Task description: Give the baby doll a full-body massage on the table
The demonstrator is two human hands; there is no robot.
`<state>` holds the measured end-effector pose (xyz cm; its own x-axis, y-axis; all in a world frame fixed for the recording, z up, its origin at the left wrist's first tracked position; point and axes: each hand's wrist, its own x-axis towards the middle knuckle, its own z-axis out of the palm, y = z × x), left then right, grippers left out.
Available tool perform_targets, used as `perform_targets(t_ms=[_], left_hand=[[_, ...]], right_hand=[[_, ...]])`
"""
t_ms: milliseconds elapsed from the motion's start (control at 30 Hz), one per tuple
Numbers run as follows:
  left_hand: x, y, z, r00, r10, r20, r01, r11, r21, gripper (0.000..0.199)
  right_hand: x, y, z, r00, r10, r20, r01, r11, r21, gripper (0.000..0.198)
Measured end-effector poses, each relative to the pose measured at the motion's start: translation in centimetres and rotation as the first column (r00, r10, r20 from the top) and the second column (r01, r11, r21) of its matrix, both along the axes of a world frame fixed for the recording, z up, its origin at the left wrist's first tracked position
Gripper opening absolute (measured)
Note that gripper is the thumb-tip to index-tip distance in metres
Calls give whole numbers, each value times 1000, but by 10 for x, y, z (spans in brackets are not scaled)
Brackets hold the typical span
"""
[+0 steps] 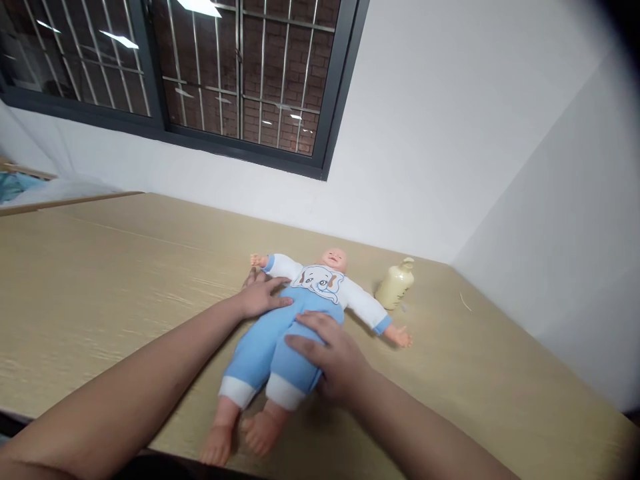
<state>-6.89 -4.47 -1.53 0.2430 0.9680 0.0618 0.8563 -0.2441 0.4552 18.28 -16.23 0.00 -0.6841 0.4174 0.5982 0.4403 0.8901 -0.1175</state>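
Note:
A baby doll [300, 353] in a white top and blue trousers lies face up on the wooden tabletop [140, 267], its feet toward me. Its chest bears an elephant patch [320, 282], and both doll arms are spread wide. My left hand [257, 298] rests against the doll's side below one arm, with fingers apart and thumb and forefinger touching the clothing. My right hand [343, 357] is curled around the doll's upper leg and hip on the other side. Two of its fingers lie over the blue cloth; the others are partly hidden beneath.
A cream pump bottle [396, 285] stands beyond the doll's arm on the right. Behind the table are a white wall [415, 133] and a dark-framed window [240, 143] with metal bars. At far left lies something blue under clear plastic [23, 187].

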Motion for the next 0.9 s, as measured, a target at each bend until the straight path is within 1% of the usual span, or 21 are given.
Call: perform_targets(t_ms=[100,200,300,367,433,500,600,700,800,900], left_hand=[[3,-3,2,999,-42,1,41,994,105,87],[10,-11,9,990,-141,-30,144,960,239,82],[18,-21,17,950,-296,-98,311,886,342,68],[23,-27,22,918,-372,-137,396,838,376,61],[25,-30,25,899,-409,-158,438,818,372,58],[26,-31,27,892,-421,-162,451,819,355,57],[25,-30,25,905,-405,-128,424,838,345,56],[23,-29,20,937,-346,-36,338,880,334,61],[19,-29,15,965,-233,119,193,942,276,78],[15,-30,13,965,-114,236,76,984,164,99]], right_hand=[[9,15,0,969,-42,-245,25,997,-73,47],[18,29,-2,916,-119,-382,59,984,-166,45],[24,40,-5,873,-199,-446,77,958,-278,48],[26,46,-5,850,-219,-479,41,934,-354,50],[26,49,-5,837,-227,-497,3,911,-412,51],[25,50,-5,829,-240,-505,-6,899,-437,50],[23,47,-4,832,-250,-495,41,918,-395,49],[25,42,-1,884,-225,-409,99,947,-306,48],[30,36,5,949,-161,-272,83,957,-277,53],[37,30,11,988,-66,-140,24,959,-283,59]])
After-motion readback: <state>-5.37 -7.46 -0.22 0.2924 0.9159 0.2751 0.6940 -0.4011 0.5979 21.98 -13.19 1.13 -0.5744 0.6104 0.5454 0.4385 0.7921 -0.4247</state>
